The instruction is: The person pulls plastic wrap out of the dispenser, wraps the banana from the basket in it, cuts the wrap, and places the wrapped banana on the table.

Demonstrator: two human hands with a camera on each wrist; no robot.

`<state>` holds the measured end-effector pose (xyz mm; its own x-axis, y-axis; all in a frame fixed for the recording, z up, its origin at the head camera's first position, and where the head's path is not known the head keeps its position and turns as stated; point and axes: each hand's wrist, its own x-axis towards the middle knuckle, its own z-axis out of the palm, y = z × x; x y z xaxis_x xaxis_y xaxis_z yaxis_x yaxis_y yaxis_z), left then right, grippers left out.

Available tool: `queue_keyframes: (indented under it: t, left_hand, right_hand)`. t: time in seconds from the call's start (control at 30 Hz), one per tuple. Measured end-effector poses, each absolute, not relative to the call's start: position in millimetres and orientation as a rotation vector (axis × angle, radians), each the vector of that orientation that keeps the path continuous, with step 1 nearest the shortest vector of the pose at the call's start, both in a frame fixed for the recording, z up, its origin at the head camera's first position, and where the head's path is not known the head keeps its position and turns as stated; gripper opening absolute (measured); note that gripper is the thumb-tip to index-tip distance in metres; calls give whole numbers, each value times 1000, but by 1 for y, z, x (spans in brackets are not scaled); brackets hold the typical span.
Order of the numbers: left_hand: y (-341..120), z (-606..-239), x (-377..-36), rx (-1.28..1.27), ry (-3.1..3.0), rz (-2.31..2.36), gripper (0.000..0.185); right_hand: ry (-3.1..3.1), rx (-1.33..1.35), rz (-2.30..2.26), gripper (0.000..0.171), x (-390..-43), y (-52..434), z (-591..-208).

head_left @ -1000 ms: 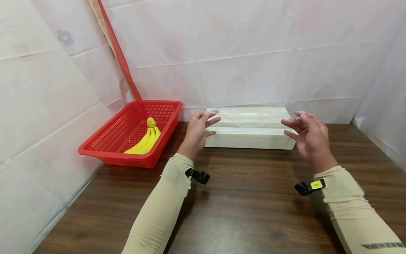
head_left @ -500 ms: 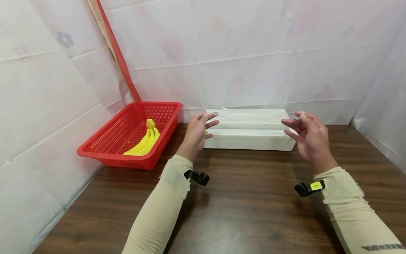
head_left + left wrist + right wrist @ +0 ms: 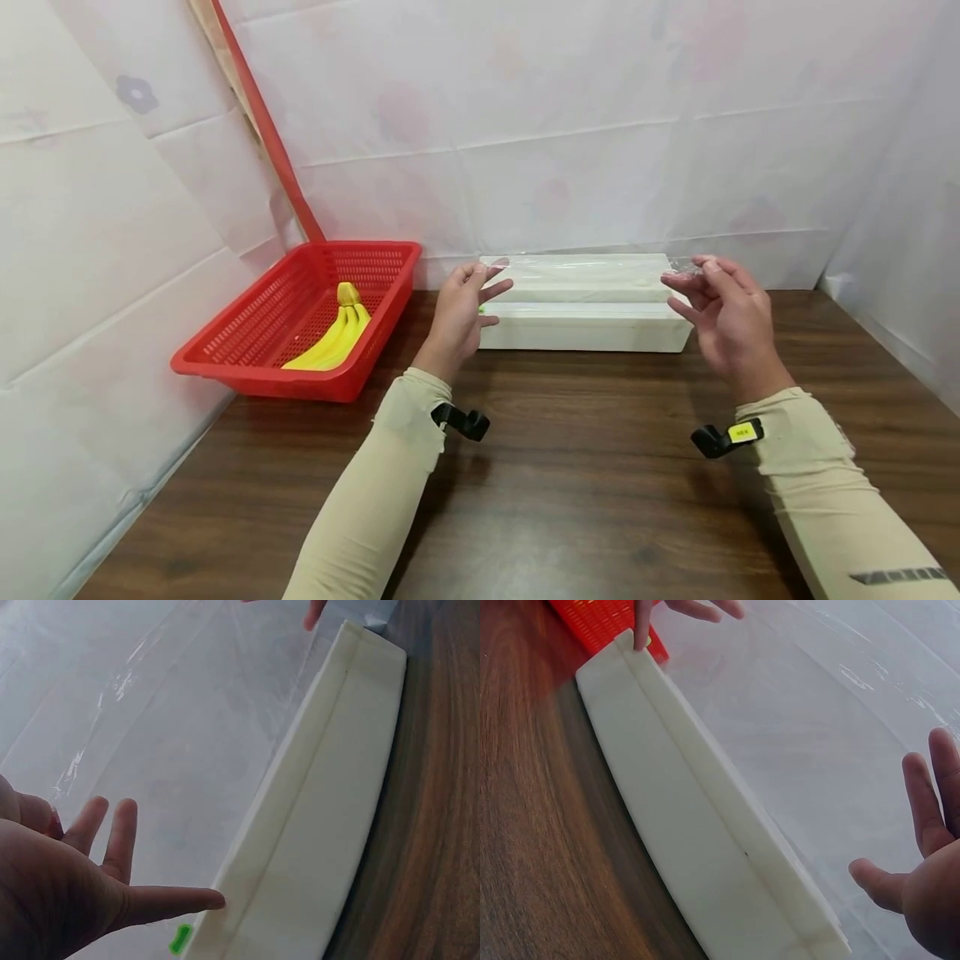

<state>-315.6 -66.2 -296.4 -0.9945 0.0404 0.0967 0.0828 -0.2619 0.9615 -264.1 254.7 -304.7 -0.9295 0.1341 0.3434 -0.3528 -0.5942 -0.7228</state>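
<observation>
A sheet of clear cling film [image 3: 577, 268] is stretched between both hands, over a long white cling film dispenser box [image 3: 585, 332]. My left hand [image 3: 459, 315] pinches one corner of the film between thumb and forefinger, its other fingers spread. At the opposite corner my right hand [image 3: 723, 321] pinches the film the same way. In the left wrist view the little finger of the left hand [image 3: 67, 892] reaches the edge of the box [image 3: 315, 795], beside a bright green tab [image 3: 181, 939]. The right wrist view shows the film [image 3: 802, 697] running up from behind the box's front wall.
A red plastic basket [image 3: 281, 385] at the left holds a bunch of yellow bananas [image 3: 337, 337]. A red strap [image 3: 262, 125] rises behind it. White patterned sheeting [image 3: 562, 125] hangs at the back and sides of the brown wooden table [image 3: 585, 450].
Both hands keep their pinch on the film, the right hand now slightly higher. The head view has shifted a little, so the basket and box appear further left.
</observation>
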Motion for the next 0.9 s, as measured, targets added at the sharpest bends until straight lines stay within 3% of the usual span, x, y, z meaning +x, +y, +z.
queue_keyframes:
  t: [0.9]
  left_hand:
    - [-73, -297, -316, -398, -1771, -2521, 12]
  right_hand:
    - [-1184, 423, 2561, 23, -263, 249, -296]
